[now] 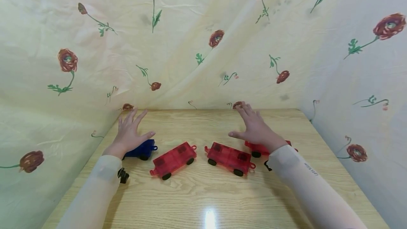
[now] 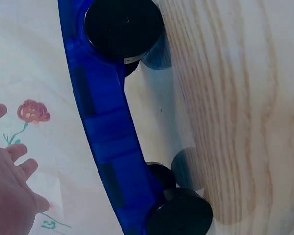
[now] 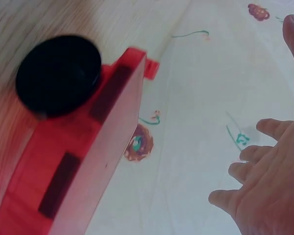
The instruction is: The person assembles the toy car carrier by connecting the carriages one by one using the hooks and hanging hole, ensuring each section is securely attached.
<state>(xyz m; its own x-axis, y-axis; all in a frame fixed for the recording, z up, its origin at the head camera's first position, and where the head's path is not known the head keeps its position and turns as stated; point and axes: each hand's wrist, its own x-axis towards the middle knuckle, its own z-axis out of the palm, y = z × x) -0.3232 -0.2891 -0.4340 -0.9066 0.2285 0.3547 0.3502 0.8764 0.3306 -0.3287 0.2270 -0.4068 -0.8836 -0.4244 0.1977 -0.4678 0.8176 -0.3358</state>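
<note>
Left hand [image 1: 128,135], fingers spread apart, by blue translucent plastic toy wagon [image 1: 143,150] at left. Right hand [image 1: 257,130], fingers also apart, by red translucent plastic toy wagon [image 1: 260,147] at right. Between: angled red plastic wagon [image 1: 173,159] left of centre, matching wagon [image 1: 229,157] right of centre; all on light wood-grain table [image 1: 178,204].

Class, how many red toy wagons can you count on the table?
3: one red wagon left of centre, a second red wagon right of centre, and a third red wagon farther right, partly hidden by the right hand.
</note>
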